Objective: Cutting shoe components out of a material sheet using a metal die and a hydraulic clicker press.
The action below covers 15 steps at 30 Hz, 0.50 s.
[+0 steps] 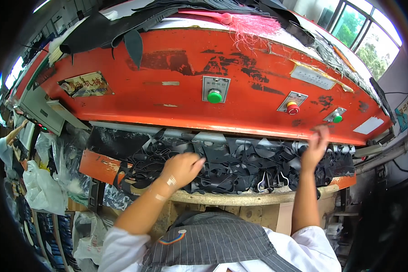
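My left hand (181, 170) is over the left part of a heap of black sheet scraps (222, 167), its fingers curled together. Whatever they may pinch is hidden. Blurred by motion, my right hand (316, 149) is raised at the heap's right side with fingers stretched upward and nothing visible in them. It is just left of and below a green push button (337, 119) on the red machine (167, 68). Thin metal outline shapes, probably cutting dies (264, 181), stand among the scraps near the front edge, between my hands.
A red stop button (293, 108) and another green button (215, 96) are on the machine's front. Black sheets (109, 34) and a pink bristled brush (254, 22) lie on top. A pale rounded bar (240, 198) edges the bed. Plastic bags (44, 188) hang at left.
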Motion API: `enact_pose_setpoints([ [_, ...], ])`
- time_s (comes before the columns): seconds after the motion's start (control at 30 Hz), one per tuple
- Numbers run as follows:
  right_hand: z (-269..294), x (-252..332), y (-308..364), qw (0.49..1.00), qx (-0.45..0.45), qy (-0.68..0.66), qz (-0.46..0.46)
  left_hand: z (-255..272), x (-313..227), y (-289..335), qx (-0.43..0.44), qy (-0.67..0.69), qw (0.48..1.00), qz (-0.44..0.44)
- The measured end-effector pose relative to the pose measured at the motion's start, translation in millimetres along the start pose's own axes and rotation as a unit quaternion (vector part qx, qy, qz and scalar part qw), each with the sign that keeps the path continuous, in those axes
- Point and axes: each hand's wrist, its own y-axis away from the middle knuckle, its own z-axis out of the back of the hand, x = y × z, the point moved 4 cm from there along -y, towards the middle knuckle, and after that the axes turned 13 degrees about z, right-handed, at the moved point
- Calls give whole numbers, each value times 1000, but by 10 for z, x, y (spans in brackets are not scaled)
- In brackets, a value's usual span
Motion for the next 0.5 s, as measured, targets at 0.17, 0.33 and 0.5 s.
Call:
enact_pose_setpoints([
  [0.17, -923, 1426, 1422, 849, 502, -119, 114, -114, 424, 823, -4, -47, 995, 82],
  [0.33, -1325, 2028, 1902, 812, 552, -22, 189, -313, 525, 920, -88, -96, 989, 67],
  [0.5, -1253, 1998, 2102, 815, 549, -6, 187, -455, 586, 1034, -101, -99, 987, 71],
])
